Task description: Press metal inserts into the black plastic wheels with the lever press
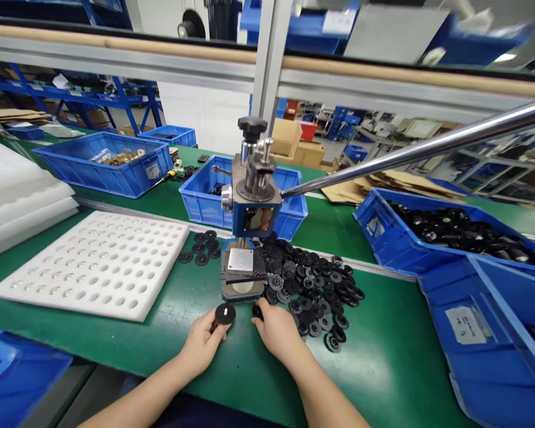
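My left hand [204, 342] pinches a round black plastic disc [225, 313] just in front of the small blue hand press [251, 217]. My right hand [277, 330] rests on the green mat beside it, fingers closed on a small black part [257, 311] at the edge of the heap. A heap of black round parts [312, 285] lies right of the press base [242, 267]. A few more black discs [203, 246] sit left of the press.
A white foam tray [93, 264] with rows of holes lies at left, stacked foam sheets [18, 190] behind it. Blue bins stand at the back left [102, 160], behind the press [205, 190] and at right [428, 238]. The press's long steel lever [428, 145] reaches right.
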